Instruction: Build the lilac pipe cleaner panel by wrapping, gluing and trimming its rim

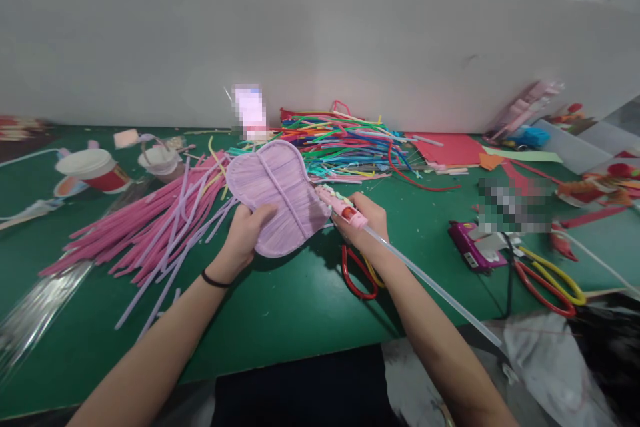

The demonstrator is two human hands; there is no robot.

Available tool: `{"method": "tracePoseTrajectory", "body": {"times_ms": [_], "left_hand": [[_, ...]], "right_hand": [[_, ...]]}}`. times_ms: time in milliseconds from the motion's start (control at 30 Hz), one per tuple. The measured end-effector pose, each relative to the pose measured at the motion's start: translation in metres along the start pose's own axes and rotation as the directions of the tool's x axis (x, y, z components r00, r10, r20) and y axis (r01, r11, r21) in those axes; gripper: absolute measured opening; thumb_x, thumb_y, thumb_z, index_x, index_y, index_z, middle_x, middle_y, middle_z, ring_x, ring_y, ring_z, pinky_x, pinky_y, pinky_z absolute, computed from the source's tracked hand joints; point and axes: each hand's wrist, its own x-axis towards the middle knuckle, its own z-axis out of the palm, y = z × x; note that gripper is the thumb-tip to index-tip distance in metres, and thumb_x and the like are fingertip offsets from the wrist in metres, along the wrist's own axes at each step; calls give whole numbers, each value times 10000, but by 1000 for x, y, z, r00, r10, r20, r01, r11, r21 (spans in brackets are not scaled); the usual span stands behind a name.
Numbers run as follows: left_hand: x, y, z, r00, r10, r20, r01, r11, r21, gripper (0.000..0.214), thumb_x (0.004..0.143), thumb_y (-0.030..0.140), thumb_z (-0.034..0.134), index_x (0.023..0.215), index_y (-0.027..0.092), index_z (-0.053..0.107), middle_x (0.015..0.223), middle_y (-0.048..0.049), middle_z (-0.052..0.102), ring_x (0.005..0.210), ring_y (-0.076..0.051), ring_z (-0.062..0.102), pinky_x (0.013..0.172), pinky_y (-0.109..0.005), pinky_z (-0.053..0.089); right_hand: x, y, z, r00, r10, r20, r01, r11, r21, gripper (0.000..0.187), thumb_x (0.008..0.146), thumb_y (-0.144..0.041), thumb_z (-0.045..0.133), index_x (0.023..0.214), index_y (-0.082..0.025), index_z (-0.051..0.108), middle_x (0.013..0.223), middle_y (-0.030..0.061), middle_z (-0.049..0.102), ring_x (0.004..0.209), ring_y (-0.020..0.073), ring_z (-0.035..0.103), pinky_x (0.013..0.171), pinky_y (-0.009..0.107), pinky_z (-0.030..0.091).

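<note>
My left hand [247, 230] grips the left edge of a light purple, lobed flat piece [280, 203], its thumb lying on the face. The piece has a raised rim and a raised strip running across it, and looks covered in fuzzy stems. In my right hand [370, 213] is a pink glue gun [343, 205], its tip at the piece's right edge. A long clear glue stick [435, 283] sticks out of the gun's back toward me. Most of the right fingers are hidden behind the gun. Under that hand lie scissors with red and yellow handles [357, 277].
Pink and lilac pipe cleaners [145, 220] spread across the left of the green table [280, 320]. A heap of mixed-colour stems [345, 143] lies by the grey partition [300, 33]. A lidded cup [95, 170] stands left; a purple device [475, 247] and more scissors [550, 280] lie right.
</note>
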Motion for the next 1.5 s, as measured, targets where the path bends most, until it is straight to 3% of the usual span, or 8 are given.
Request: {"method": "tracePoseTrajectory", "body": {"times_ms": [633,933,1500], "left_hand": [[-7,0,2,998,25,63,-32,993,116,453,650,362,798,1043,143,745,1118,-114,765,1100,-358,683,975,-455,528],[-5,1,2,999,28,36,-30,999,41,492,634,338,822,1079,149,733,1150,-111,757,1105,-336,685,964,-432,535],[-3,1,0,997,67,-24,-65,996,57,446,628,332,804,1024,139,734,1091,-113,760,1062,-329,688,950,-422,542]], "right_hand": [[1,-6,2,998,-29,-55,27,999,-43,138,820,-268,576,726,-224,486,664,-38,520,601,119,445,603,237,353],[-1,-1,5,996,-44,-84,39,997,-65,206,802,-257,611,700,-226,435,637,-63,453,569,105,385,578,233,320],[-1,2,7,998,-3,-70,-5,995,-102,302,832,-312,624,683,-234,374,633,-63,432,575,106,364,577,246,290]]}}
